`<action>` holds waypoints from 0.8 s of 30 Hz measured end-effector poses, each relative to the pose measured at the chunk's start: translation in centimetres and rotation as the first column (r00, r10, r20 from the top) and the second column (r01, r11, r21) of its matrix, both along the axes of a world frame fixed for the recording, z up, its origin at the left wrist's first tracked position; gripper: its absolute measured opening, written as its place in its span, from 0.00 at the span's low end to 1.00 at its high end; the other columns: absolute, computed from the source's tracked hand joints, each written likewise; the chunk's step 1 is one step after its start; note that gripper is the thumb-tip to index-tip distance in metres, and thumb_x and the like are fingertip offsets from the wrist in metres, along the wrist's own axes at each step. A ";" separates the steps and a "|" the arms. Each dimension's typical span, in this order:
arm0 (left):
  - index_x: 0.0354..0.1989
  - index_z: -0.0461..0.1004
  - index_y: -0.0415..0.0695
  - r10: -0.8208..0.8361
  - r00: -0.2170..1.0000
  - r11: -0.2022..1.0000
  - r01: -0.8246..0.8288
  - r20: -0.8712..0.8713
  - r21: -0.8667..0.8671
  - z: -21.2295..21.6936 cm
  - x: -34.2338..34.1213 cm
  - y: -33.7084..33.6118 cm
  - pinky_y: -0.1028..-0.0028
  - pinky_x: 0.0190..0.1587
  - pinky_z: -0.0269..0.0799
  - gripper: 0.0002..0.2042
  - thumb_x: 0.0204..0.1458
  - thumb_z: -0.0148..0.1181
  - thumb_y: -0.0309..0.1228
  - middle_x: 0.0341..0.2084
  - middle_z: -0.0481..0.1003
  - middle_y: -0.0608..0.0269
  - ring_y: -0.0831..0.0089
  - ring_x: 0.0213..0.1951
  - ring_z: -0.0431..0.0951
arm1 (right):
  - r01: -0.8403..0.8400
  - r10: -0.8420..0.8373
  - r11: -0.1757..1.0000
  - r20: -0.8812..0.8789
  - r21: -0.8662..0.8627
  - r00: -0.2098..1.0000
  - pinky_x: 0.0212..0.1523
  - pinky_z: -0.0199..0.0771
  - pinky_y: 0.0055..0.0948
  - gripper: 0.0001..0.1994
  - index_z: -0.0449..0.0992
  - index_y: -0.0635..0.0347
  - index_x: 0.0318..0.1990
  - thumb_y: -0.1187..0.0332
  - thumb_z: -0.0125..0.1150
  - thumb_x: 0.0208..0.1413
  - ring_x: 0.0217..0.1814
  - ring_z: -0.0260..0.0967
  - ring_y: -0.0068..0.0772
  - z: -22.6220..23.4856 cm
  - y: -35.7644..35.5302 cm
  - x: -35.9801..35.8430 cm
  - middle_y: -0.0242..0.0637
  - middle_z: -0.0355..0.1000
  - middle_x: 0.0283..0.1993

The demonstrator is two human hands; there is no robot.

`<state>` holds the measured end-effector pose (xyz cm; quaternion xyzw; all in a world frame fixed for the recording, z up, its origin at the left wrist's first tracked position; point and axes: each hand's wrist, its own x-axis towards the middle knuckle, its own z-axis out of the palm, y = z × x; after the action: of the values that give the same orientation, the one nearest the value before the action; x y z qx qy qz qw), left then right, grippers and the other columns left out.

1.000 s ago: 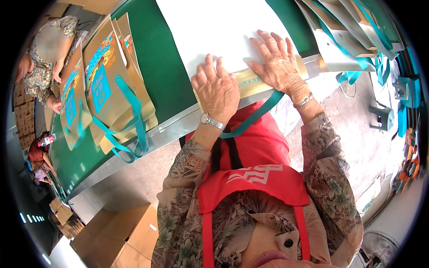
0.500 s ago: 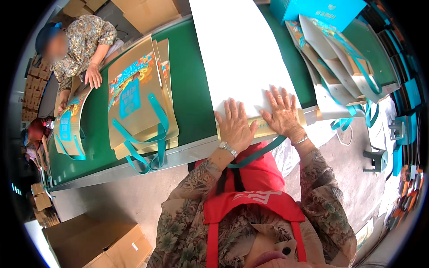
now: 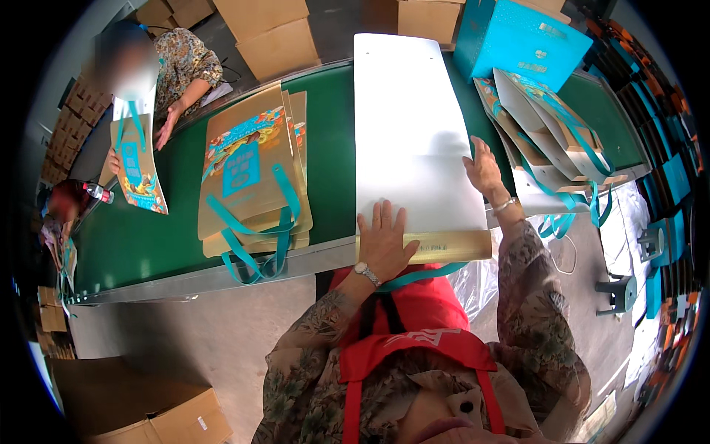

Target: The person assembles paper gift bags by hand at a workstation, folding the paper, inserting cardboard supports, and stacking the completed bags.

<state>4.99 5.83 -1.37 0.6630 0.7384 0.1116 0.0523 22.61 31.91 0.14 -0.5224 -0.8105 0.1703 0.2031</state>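
A long white paper sheet with a gold strip, apparently a gift bag opened out (image 3: 414, 140), lies flat on the green table in front of me. My left hand (image 3: 387, 234) rests open on its near part, fingers stretched over the white and the thumb by the gold strip. At the sheet's right edge my right hand (image 3: 484, 169) is open, fingers extended and tilted on its side; whether it touches the paper I cannot tell. A teal ribbon handle (image 3: 421, 276) curves out below the gold strip, over the table's near edge.
Gold printed bags (image 3: 248, 174) with teal handles lie stacked to the left. More bags (image 3: 547, 140) lean at the right beside a teal box (image 3: 518, 44). Across the table a co-worker (image 3: 177, 74) holds up a bag (image 3: 138, 166). An open carton (image 3: 159, 414) stands on the floor.
My right hand has slid from the near part of the sheet to its right edge. The sheet's far end now lies fully in view. The co-worker has raised a bag.
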 end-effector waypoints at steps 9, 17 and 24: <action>0.74 0.59 0.40 -0.108 0.991 0.991 0.114 0.080 -0.068 2.0 -0.3 -7.4 0.30 0.70 0.44 0.41 0.58 0.59 0.55 0.74 0.53 0.33 0.37 0.75 0.52 | -0.622 0.324 0.739 0.672 0.259 0.666 0.62 0.80 0.37 0.32 0.63 0.48 0.73 0.77 0.56 0.59 0.75 0.63 0.40 -1.4 0.6 4.1 0.33 0.57 0.79; 0.72 0.61 0.41 -0.162 0.961 0.985 0.170 0.224 -0.020 6.0 -9.4 -2.4 0.57 0.67 0.64 0.29 0.61 0.54 0.28 0.72 0.61 0.47 0.49 0.67 0.66 | -0.738 0.538 0.655 0.584 0.165 0.608 0.70 0.71 0.39 0.27 0.70 0.51 0.68 0.79 0.53 0.60 0.74 0.65 0.41 -1.3 5.4 3.8 0.34 0.66 0.74; 0.71 0.64 0.48 -0.418 0.806 0.908 0.370 -0.419 -0.195 3.7 -18.8 12.5 0.59 0.66 0.66 0.32 0.54 0.52 0.16 0.73 0.60 0.56 0.59 0.69 0.66 | -0.721 0.603 0.666 0.430 0.193 0.672 0.72 0.68 0.42 0.23 0.71 0.50 0.67 0.70 0.50 0.65 0.73 0.67 0.42 -1.9 5.0 4.5 0.33 0.68 0.73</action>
<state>-13.84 18.35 2.29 0.8055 0.5810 -0.0973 -0.0643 27.10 36.93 -1.79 -0.1623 -0.9838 -0.0025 0.0757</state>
